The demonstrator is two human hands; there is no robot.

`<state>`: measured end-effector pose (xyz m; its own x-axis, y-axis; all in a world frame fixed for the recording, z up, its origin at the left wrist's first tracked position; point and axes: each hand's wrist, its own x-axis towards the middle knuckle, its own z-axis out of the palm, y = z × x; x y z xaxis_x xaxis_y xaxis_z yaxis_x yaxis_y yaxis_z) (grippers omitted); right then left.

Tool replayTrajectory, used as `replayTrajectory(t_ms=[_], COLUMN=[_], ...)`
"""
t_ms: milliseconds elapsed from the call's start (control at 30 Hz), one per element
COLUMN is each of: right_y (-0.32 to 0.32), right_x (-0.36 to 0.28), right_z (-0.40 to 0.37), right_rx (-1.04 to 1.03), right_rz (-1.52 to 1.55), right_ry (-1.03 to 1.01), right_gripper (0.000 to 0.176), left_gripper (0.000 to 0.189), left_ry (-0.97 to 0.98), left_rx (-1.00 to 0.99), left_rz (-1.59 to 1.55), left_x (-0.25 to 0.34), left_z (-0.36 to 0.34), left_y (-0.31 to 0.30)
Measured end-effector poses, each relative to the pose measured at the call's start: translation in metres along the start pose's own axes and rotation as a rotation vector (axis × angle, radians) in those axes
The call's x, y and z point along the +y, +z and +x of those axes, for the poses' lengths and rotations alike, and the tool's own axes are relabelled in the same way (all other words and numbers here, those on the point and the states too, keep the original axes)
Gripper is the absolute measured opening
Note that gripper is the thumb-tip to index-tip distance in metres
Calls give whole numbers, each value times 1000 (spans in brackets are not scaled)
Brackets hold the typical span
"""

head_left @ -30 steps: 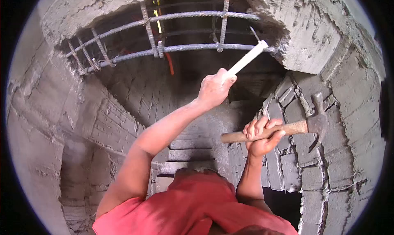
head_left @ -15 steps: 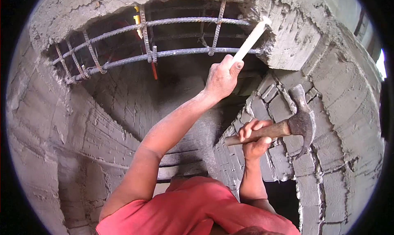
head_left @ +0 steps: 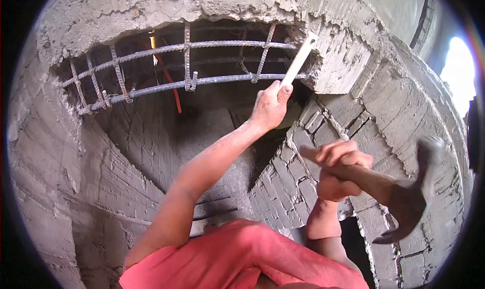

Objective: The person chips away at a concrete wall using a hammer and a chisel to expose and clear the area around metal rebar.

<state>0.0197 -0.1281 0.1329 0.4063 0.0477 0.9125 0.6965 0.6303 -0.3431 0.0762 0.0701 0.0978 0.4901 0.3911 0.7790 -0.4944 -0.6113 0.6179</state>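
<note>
A curved, rough concrete rim (head_left: 237,6) is seen across the top, its opening crossed by a rebar grid (head_left: 217,80). At the lower right of the view, a claw hammer (head_left: 380,185) is held by the right hand (head_left: 343,163), its fingers wrapped round the wooden handle; the metal head is blurred. A pale bar (head_left: 299,60) is gripped near its lower end by the closed left hand (head_left: 270,104) and is tilted up to the opening's right edge; whether concrete is touched cannot be told. Behind the grid, a thin orange strip (head_left: 177,100) is seen.
</note>
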Motion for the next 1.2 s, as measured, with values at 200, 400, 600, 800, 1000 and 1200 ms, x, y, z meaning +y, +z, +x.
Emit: replayTrajectory(t_ms=[200,400,600,800,1000,1200], right_y=[-13,4,49,17,44,23], right_x=[35,39,1,44,27,63], right_z=[32,53,58,43,30,52], right_rx=[-49,-223,-202,-332,-389,-387], right_rz=[-318,-670,18,-929,-485,-1142], right_ry=[0,260,-281,350,-293,26], right_gripper=[54,48,44,37,66,33], left_gripper=[51,65,63,65,62,62], left_ry=[-78,-123,-99,-24,-65,-54], left_rx=[-13,-59,-67,-79,-113,-139], left_rz=[-71,-84,-147,-179,-172,-115], left_x=[19,29,13,-10,-3,7], left_z=[0,2,8,6,14,8], left_y=[-4,-20,-25,-26,-38,-34])
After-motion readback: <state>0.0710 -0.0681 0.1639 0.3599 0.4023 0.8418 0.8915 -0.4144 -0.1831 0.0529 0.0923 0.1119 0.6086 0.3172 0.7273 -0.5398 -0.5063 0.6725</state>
